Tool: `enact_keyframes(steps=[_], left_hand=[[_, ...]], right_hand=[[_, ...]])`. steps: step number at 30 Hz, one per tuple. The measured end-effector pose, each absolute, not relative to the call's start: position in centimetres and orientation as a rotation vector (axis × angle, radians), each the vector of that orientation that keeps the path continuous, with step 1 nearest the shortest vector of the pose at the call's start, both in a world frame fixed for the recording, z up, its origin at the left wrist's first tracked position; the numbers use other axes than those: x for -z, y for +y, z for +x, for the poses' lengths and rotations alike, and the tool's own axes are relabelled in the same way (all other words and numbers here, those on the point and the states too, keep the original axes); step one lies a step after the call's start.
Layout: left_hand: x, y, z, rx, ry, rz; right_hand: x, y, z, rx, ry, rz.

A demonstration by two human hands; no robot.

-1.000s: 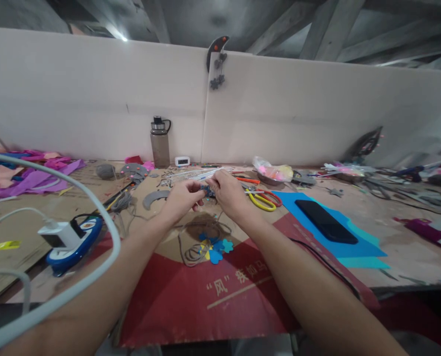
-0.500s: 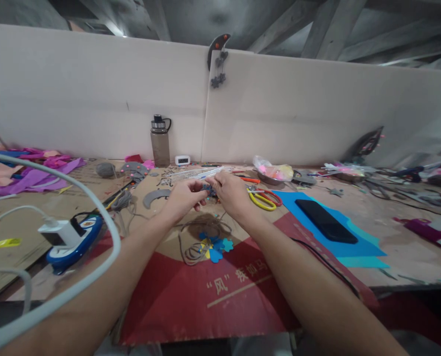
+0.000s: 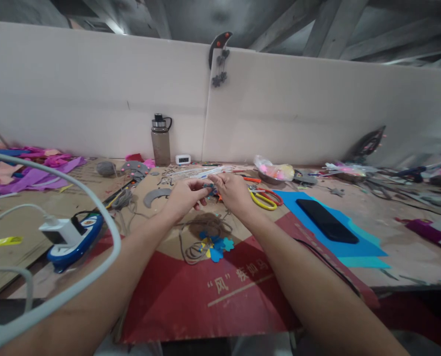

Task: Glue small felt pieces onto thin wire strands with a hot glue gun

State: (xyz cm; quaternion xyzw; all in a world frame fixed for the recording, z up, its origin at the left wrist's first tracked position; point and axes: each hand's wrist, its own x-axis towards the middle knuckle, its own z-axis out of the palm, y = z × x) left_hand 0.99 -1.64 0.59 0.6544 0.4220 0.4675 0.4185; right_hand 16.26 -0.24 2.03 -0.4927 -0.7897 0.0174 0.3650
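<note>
My left hand (image 3: 185,197) and my right hand (image 3: 234,192) meet above the middle of the table, fingertips pinched together on a small dark blue felt piece (image 3: 209,188) held between them. Both hands hover a little above the cardboard. Under them lie loops of grey cord (image 3: 201,232) and a cluster of blue and yellow felt flowers (image 3: 215,246). A grey felt crescent (image 3: 156,196) rests just left of my left hand. Yellow-handled scissors (image 3: 260,200) lie just right of my right hand.
A black phone (image 3: 326,220) lies on blue felt sheets (image 3: 357,247) at right. A water bottle (image 3: 160,140) and small white clock (image 3: 182,159) stand by the back wall. A power strip with a white charger (image 3: 70,235) and thick white cable (image 3: 94,207) are at left. Purple scraps (image 3: 35,173) are piled far left.
Both hands have stayed together on the small piece, with only slight finger movement; the view has shifted a little.
</note>
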Motion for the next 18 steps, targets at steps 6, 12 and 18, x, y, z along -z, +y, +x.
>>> enact_keyframes(steps=[6, 12, 18], left_hand=[[-0.5, -1.2, 0.6, -1.243, 1.092, 1.555], [-1.2, -1.3, 0.1, -1.3, 1.122, 1.468], [-1.1, -1.1, -0.1, -1.312, 1.085, 1.469]], right_hand=[[-2.3, -0.4, 16.7, -0.215, -1.992, -1.145], [-2.3, -0.5, 17.2, -0.224, -2.094, -1.008], [-2.4, -0.1, 16.9, -0.063, -2.079, -0.991]])
